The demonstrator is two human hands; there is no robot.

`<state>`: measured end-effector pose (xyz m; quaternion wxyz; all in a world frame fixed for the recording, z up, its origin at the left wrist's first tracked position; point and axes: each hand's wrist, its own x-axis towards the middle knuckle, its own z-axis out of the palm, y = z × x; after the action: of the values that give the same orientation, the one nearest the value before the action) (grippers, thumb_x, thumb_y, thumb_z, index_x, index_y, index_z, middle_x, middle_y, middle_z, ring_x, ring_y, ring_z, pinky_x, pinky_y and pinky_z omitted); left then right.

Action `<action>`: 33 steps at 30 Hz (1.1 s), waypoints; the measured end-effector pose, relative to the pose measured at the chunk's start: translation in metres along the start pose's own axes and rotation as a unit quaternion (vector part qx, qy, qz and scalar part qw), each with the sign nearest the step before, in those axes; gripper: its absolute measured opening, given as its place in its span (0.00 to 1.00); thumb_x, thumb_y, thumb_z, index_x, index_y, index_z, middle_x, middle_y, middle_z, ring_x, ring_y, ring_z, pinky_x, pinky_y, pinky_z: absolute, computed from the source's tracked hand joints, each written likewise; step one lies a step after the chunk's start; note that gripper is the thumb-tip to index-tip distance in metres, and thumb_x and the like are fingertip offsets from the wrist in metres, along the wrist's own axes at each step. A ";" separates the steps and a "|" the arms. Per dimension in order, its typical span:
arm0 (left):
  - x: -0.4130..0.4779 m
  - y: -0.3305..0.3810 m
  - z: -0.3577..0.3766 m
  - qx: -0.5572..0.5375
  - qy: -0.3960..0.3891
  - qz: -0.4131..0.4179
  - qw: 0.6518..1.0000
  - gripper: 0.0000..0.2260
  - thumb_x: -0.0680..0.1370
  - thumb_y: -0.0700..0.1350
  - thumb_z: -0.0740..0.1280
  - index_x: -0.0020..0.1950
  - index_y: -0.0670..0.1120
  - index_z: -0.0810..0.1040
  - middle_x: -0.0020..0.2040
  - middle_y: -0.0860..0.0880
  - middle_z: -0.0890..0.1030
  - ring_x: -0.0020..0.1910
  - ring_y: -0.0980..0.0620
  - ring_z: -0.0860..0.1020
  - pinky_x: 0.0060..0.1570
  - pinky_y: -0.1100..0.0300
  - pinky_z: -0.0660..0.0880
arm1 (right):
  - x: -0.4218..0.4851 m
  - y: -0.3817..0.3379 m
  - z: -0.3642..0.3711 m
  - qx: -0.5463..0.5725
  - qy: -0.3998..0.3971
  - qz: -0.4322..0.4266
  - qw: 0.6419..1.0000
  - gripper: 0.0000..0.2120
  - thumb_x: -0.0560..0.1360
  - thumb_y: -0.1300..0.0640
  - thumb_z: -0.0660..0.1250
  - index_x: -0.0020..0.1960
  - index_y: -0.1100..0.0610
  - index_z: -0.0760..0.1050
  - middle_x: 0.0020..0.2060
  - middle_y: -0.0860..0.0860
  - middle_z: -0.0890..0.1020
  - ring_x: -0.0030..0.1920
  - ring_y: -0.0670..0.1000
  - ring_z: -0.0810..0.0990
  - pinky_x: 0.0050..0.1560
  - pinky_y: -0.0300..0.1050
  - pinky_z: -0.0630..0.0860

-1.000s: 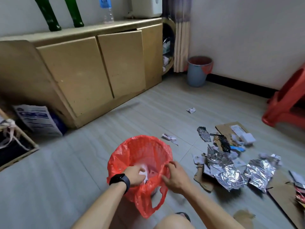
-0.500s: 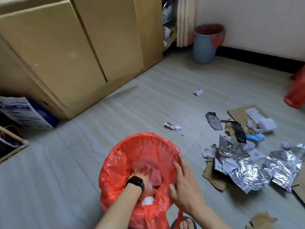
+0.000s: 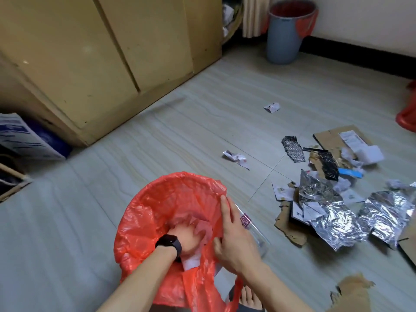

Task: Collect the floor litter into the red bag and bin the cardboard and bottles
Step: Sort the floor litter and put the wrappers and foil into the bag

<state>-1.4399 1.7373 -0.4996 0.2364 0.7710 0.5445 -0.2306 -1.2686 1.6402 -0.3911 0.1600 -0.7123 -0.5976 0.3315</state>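
Observation:
The red bag [image 3: 155, 212] stands open on the floor in front of me. My left hand [image 3: 188, 240], with a black watch on the wrist, is pushed deep inside it; its fingers curl down into pinkish litter and a white paper [image 3: 191, 262] sticks out under its palm. My right hand [image 3: 234, 239] lies with straight fingers against the bag's right rim. Under that hand is a clear plastic wrapper [image 3: 254, 226]. Crumpled foil [image 3: 337, 224], torn cardboard [image 3: 290, 230] and paper scraps [image 3: 236, 157] are scattered to the right.
A wooden cabinet [image 3: 101, 52] fills the left and back. A blue bin with a red liner [image 3: 284, 34] stands by the far wall. A red stool [image 3: 408, 115] is at the right edge, a printed box [image 3: 20, 140] at the left. My foot [image 3: 249, 298] is below the bag.
My left hand has gone from the bag's rim down into the bag with the white paper. My right hand has loosened from pinching the rim to lying flat on it. The view has tilted downward.

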 end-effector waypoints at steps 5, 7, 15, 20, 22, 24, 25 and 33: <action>-0.038 -0.003 -0.055 -0.053 0.144 0.031 0.988 0.21 0.75 0.58 0.55 0.63 0.56 0.78 0.60 0.53 0.80 0.62 0.49 0.77 0.62 0.54 0.74 | 0.000 -0.013 -0.010 -0.012 -0.046 -0.025 0.999 0.46 0.72 0.52 0.62 0.80 0.43 0.36 0.79 0.43 0.50 0.59 0.58 0.79 0.49 0.48 0.74; -0.060 0.007 -0.086 -0.063 0.285 0.036 0.956 0.16 0.77 0.54 0.58 0.60 0.55 0.80 0.57 0.55 0.81 0.58 0.51 0.79 0.57 0.55 0.76 | -0.001 -0.009 -0.022 0.011 -0.066 -0.036 0.997 0.44 0.72 0.50 0.63 0.81 0.42 0.42 0.76 0.45 0.60 0.62 0.55 0.77 0.56 0.47 0.74; -0.055 0.091 -0.182 -0.051 0.340 0.135 0.929 0.16 0.78 0.49 0.63 0.67 0.55 0.76 0.63 0.55 0.77 0.63 0.51 0.74 0.55 0.53 0.76 | 0.003 0.072 -0.083 -0.003 -0.003 0.084 0.996 0.29 0.76 0.40 0.60 0.75 0.50 0.65 0.69 0.50 0.75 0.69 0.52 0.73 0.69 0.49 0.70; 0.008 0.161 -0.185 0.021 0.235 0.161 0.958 0.18 0.80 0.51 0.60 0.70 0.57 0.71 0.69 0.56 0.70 0.68 0.52 0.70 0.59 0.55 0.73 | 0.011 0.154 -0.105 -0.060 -0.028 0.194 0.979 0.26 0.75 0.44 0.58 0.71 0.51 0.69 0.66 0.54 0.75 0.66 0.58 0.73 0.62 0.49 0.72; 0.038 0.179 -0.173 0.059 0.179 0.153 0.970 0.20 0.80 0.51 0.60 0.72 0.56 0.69 0.73 0.54 0.66 0.70 0.50 0.69 0.62 0.52 0.73 | 0.016 0.179 -0.105 -0.075 -0.033 0.217 0.973 0.26 0.74 0.43 0.56 0.70 0.52 0.69 0.66 0.55 0.74 0.65 0.59 0.72 0.63 0.50 0.72; 0.071 0.190 -0.154 0.106 0.134 0.142 0.975 0.22 0.79 0.50 0.60 0.74 0.55 0.67 0.76 0.52 0.63 0.71 0.48 0.68 0.63 0.49 0.73 | 0.023 0.203 -0.100 -0.086 -0.022 0.227 0.970 0.29 0.72 0.44 0.56 0.71 0.52 0.66 0.71 0.54 0.69 0.69 0.59 0.67 0.67 0.51 0.70; 0.087 0.193 -0.146 0.125 0.114 0.134 0.976 0.22 0.79 0.51 0.60 0.75 0.55 0.66 0.76 0.51 0.62 0.71 0.47 0.67 0.64 0.49 0.72 | 0.029 0.212 -0.097 -0.097 -0.011 0.228 0.969 0.30 0.73 0.44 0.57 0.74 0.51 0.64 0.74 0.55 0.65 0.72 0.59 0.64 0.70 0.51 0.67; 0.201 0.178 -0.107 0.143 0.067 0.063 0.985 0.29 0.76 0.50 0.62 0.77 0.58 0.60 0.80 0.47 0.53 0.72 0.41 0.65 0.67 0.49 0.68 | 0.085 0.288 -0.089 -0.111 -0.062 0.258 0.958 0.61 0.63 0.26 0.70 0.75 0.35 0.27 0.75 0.50 0.23 0.77 0.69 0.33 0.70 0.79 0.51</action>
<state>-1.2004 1.8977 -0.5193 0.1006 0.8435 0.4707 -0.2384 -0.9892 1.6691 -0.5305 -0.0485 -0.8339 -0.4351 0.3361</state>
